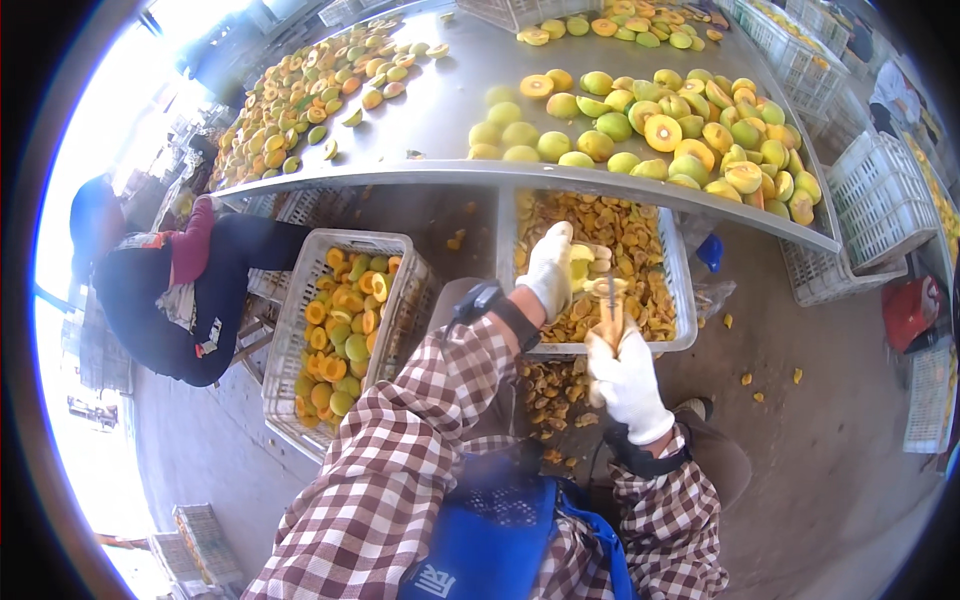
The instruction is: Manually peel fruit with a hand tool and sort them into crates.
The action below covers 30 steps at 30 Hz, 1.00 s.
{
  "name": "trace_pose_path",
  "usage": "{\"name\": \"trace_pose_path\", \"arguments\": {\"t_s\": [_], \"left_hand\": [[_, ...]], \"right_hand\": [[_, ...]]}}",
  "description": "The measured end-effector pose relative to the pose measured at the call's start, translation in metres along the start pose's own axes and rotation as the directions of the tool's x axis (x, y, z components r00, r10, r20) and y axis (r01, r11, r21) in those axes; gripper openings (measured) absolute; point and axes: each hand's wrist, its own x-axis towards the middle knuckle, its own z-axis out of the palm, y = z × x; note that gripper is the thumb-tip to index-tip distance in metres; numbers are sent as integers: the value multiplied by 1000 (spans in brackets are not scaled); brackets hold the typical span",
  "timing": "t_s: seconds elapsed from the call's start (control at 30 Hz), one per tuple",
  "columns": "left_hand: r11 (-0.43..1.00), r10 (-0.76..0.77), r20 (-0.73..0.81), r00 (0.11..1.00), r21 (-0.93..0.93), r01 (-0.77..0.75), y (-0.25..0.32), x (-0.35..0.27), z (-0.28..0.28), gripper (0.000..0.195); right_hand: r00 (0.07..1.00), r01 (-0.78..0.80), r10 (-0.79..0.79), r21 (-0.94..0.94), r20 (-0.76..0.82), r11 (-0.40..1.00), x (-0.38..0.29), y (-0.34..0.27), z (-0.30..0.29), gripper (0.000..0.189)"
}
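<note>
My left hand (553, 271), in a white knit glove, grips a yellow-green peach half (580, 264) above a white plastic crate (684, 300). Pits and scraps (637, 255) fill that crate. A pitting tool with a wooden handle (610, 319) is in my gloved right hand (626, 375), its head pointing up near the fruit. A ring-shaped piece of fruit or pit (604, 287) shows at the tool's head; whether it is still joined to the peach half I cannot tell.
A metal worktable (442, 105) carries heaps of halved peaches (682, 135). To the left stands a crate (401, 247) of hollowed halves. A seated person (172, 292) is beyond it. Stacked crates (877, 187), a red container (911, 311) and a blue object (709, 253) are at right.
</note>
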Motion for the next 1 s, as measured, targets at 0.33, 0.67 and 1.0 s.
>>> {"name": "trace_pose_path", "arguments": {"t_s": [0.33, 0.67, 1.0], "left_hand": [[934, 352, 291, 889, -54, -353, 64, -73, -102, 34], [605, 784, -555, 277, 586, -538, 115, -187, -354, 36], [309, 940, -135, 313, 724, -616, 200, -103, -248, 37]], "right_hand": [[994, -39, 15, -211, -111, 977, 26, 15, -9, 39], [941, -339, 340, 59, 1, 939, 69, 106, 2, 41], [944, -329, 330, -98, -2, 939, 65, 65, -15, 31]]}}
